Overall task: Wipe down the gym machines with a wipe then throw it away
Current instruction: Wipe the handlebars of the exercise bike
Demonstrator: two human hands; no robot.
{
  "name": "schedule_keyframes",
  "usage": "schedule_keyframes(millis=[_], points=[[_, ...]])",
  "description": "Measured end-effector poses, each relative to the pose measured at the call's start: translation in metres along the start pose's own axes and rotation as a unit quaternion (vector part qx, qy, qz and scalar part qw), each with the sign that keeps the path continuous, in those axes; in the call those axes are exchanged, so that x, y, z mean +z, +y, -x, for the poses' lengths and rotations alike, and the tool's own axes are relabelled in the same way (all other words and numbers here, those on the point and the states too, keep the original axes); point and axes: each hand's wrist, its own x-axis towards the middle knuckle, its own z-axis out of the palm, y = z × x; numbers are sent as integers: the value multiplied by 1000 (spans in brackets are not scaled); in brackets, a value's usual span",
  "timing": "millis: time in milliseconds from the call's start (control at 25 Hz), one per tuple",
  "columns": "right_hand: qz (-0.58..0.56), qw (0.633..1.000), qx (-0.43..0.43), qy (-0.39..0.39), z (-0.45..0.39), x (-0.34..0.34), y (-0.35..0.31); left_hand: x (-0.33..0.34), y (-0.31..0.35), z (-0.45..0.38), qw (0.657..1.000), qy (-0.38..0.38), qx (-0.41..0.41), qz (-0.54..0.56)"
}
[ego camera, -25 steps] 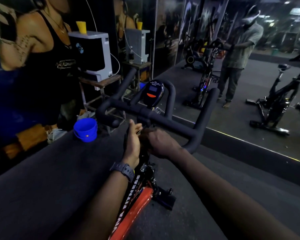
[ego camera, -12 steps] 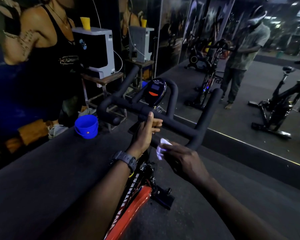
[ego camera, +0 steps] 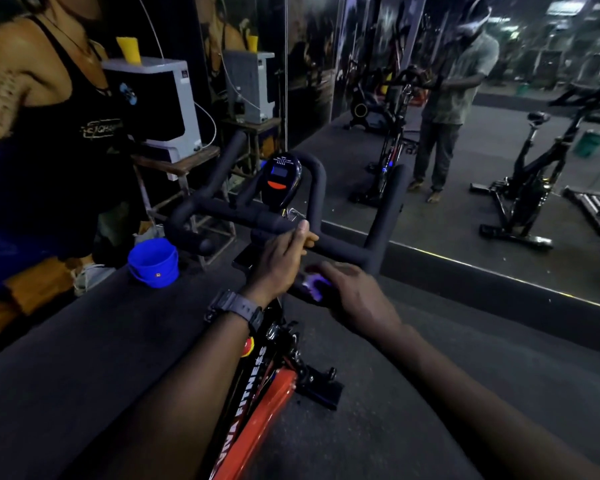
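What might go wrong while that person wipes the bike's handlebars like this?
The wipe is small and bunched under the right hand, so it may slip out or miss parts of the handlebar. The console sits just beyond the left hand; a damp wipe could wet its screen. In such dim light, missed spots are hard to see.

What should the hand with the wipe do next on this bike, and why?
Probably slide the right hand with the wipe up onto the handlebar: the wipe sits just below the bar, and the left hand already grips it, steadying the bike.
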Motion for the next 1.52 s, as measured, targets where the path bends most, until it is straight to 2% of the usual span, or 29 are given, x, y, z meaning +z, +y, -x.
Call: schedule_keyframes(millis=[80,160,280,400,480,520,560,640,760,800,880,920,960,1000,1040,1160,1280,1320,1360,1440,1520], points=[[69,997,-29,5,19,-27,40,1,-3,6,997,-17,11,-75],[84,995,-19,45,20,-34,55,2,-4,11,989,-15,17,-144],[36,992,50,106,17,11,13,5,-2,12,974,-14,41,-224],[4,986,19,167,37,46,2,7,1,15,924,-16,84,-371],[-49,960,90,262,49,55,11,14,3,20,891,-37,121,-436],[-105,927,162,321,49,56,11,20,3,22,884,-49,136,-445],[-169,880,245,371,43,57,6,24,4,24,883,-58,147,-442],[-275,775,382,422,18,53,-2,30,4,26,897,-67,157,-408],[-422,627,464,462,-15,48,15,29,0,27,904,-80,165,-386],[-495,547,473,482,-20,51,23,28,-2,27,898,-84,170,-396],[-680,362,455,447,-18,56,11,28,-3,26,892,-83,176,-408],[-748,289,440,404,-12,62,-3,29,-3,25,893,-80,175,-407],[-801,240,423,349,-6,68,-19,30,-3,25,895,-78,175,-403],[-826,224,423,297,0,74,-32,31,-4,25,896,-76,175,-400],[-840,227,419,259,4,82,-36,31,-4,25,897,-74,176,-400],[-835,276,420,224,16,77,-27,31,-2,26,896,-68,179,-400],[-802,308,422,290,21,55,3,30,-1,27,893,-68,181,-406],[-775,333,425,328,19,49,12,29,-1,27,897,-68,178,-400],[-725,389,433,369,15,46,23,29,-1,27,904,-65,173,-386],[-555,555,439,437,6,40,42,30,0,24,916,-63,155,-365],[-355,710,410,450,1,30,54,30,4,16,919,-72,116,-370]])
